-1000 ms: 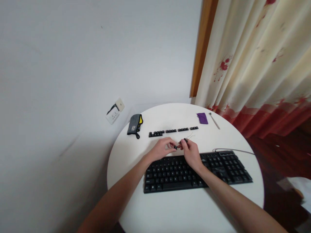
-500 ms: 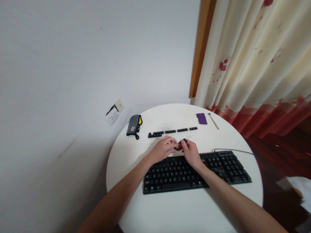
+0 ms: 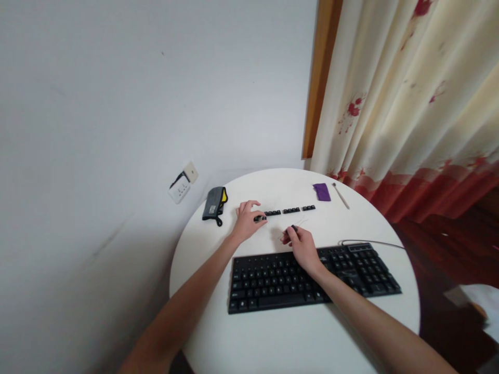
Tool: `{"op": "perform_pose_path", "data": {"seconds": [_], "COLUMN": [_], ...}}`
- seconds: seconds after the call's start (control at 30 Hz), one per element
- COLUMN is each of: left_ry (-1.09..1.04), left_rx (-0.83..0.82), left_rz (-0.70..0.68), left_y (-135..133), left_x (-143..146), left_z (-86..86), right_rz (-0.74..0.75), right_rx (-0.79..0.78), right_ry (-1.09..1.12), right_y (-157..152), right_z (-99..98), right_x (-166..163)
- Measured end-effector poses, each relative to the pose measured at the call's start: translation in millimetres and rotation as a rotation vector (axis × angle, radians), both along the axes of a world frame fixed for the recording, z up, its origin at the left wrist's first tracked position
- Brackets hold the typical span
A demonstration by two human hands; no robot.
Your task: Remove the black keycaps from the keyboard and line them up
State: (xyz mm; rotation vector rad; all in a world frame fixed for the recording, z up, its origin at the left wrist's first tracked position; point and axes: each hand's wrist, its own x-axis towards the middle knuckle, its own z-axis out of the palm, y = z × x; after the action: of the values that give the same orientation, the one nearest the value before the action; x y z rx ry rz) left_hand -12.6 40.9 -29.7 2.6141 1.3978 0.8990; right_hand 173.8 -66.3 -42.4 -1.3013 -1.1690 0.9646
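Note:
My left hand (image 3: 245,221) is over the left end of a row of black keycaps (image 3: 291,210). Its thumb and a finger pinch a black keycap (image 3: 260,219) low over the table, while the other fingers are curved and spread. Above the top edge of the black keyboard (image 3: 273,283), my right hand (image 3: 304,248) is closed round a small dark-handled keycap puller (image 3: 294,228). Thin wires stick out of it toward the back; its grip is mostly hidden by the fingers. My right wrist crosses over the keyboard's middle.
On the white round table (image 3: 249,337) lie a grey pouch (image 3: 212,202) at the left, a purple cloth (image 3: 322,191) and a slim brush (image 3: 341,196) at the back right. The keyboard cable (image 3: 374,242) runs off the right edge. A wall with a socket (image 3: 180,189) stands beyond.
My left hand has moved away from my right hand, left and slightly back to the keycap row, with a keycap between its fingers. My right hand stays nearly in place with the puller.

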Motion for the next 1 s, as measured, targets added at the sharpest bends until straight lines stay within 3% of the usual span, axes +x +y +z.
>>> {"op": "perform_pose_path", "data": {"seconds": [0.27, 1.0], "left_ry": [0.054, 0.028], "left_rx": [-0.009, 0.008], "left_rz": [0.027, 0.155], "left_y": [6.6, 8.2], "left_x": [-10.6, -7.8], "left_z": [-19.6, -22.0], "right_rz": [0.017, 0.038], "right_rx": [-0.015, 0.0], "right_ry": [-0.015, -0.007], "right_y": [-0.2, -1.1], "right_z": [-2.5, -2.5], "right_x": [1.3, 0.9]}}
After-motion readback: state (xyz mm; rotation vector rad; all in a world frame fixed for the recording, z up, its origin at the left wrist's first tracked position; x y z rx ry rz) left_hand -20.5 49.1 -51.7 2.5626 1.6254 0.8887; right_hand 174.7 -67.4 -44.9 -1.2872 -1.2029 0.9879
